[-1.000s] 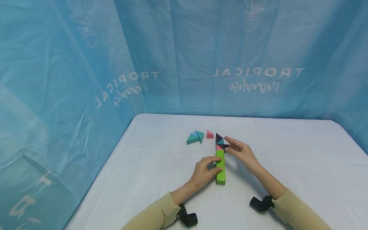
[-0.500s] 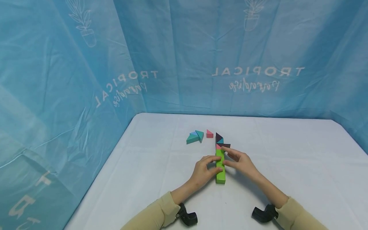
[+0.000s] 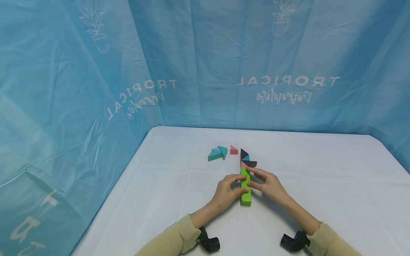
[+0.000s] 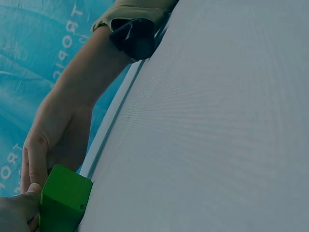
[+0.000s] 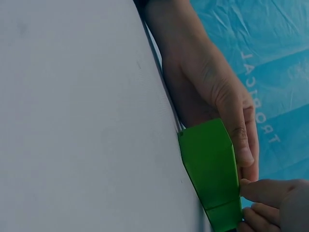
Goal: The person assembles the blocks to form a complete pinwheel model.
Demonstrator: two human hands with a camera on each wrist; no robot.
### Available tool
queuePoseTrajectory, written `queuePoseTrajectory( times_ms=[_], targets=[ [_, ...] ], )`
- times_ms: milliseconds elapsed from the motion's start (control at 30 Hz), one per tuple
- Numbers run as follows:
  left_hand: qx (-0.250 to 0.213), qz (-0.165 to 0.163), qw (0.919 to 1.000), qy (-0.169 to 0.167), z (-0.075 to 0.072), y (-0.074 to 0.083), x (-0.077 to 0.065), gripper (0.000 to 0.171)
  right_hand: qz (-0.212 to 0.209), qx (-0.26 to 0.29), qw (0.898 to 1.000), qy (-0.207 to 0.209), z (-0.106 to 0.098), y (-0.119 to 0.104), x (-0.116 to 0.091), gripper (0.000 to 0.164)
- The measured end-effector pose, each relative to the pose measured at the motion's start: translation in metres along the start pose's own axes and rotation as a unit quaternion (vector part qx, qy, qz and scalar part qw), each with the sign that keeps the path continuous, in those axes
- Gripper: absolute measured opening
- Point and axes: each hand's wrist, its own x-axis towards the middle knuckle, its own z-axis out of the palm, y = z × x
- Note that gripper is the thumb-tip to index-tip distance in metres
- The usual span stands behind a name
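Two green blocks (image 3: 246,197) lie end to end in a strip in front of the person. My left hand (image 3: 225,192) reaches in from the left, its index fingertip and thumb resting apart on the top of the strip. From the other side comes my right hand (image 3: 271,186), index fingertip near the far end of the green strip and thumb by the seam. At the strip's far end sit a pink triangle block (image 3: 244,164), a dark block (image 3: 251,164), a small teal triangle (image 3: 246,158) and another dark triangle (image 3: 244,153). Both wrist views show fingertips at the green block (image 5: 208,159).
Left of the row's far end stands a loose pink triangle block (image 3: 234,150). Teal triangle blocks (image 3: 215,154) and a light blue one (image 3: 216,149) lie grouped further left. A white-covered table (image 3: 179,156) carries everything, with a blue printed curtain (image 3: 217,64) around it.
My right hand has left the dark block and moved back toward the person, onto the green strip. My left hand has stayed put on the green blocks.
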Motion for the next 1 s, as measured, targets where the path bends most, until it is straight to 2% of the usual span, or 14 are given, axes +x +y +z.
queuePoseTrajectory(
  times_ms=[267, 367, 500, 633, 733, 867, 900, 1000],
  targets=[
    [0.032, 0.034, 0.9989, 0.008, 0.001, -0.001, 0.0, 0.039, -0.02, -0.061, 0.998, 0.024, 0.005, -0.004, -0.007, 0.052],
    [0.029, 0.033, 0.9989, 0.015, 0.0, -0.001, 0.001, 0.04, -0.022, -0.064, 0.997, 0.028, 0.005, -0.005, -0.006, 0.052],
    [0.015, 0.032, 0.9985, 0.042, -0.004, -0.001, 0.003, 0.039, -0.022, -0.065, 0.997, 0.027, 0.005, -0.004, -0.005, 0.053],
    [-0.002, 0.032, 0.9974, 0.065, -0.01, -0.003, 0.012, 0.036, -0.016, -0.061, 0.998, 0.028, 0.006, -0.003, -0.003, 0.056],
    [-0.026, 0.004, 0.997, 0.073, -0.016, -0.004, 0.023, 0.034, -0.009, -0.057, 0.998, 0.03, 0.006, -0.003, -0.003, 0.056],
    [-0.062, -0.067, 0.9924, 0.082, -0.027, 0.007, 0.038, 0.032, 0.0, -0.055, 0.998, 0.03, 0.006, -0.005, -0.003, 0.056],
    [-0.067, -0.076, 0.9914, 0.083, -0.03, 0.009, 0.042, 0.033, 0.002, -0.055, 0.998, 0.029, 0.006, -0.005, -0.004, 0.055],
    [-0.05, -0.094, 0.9912, 0.078, -0.031, -0.006, 0.056, 0.038, 0.005, -0.057, 0.998, 0.028, 0.005, -0.006, -0.005, 0.055]
  ],
)
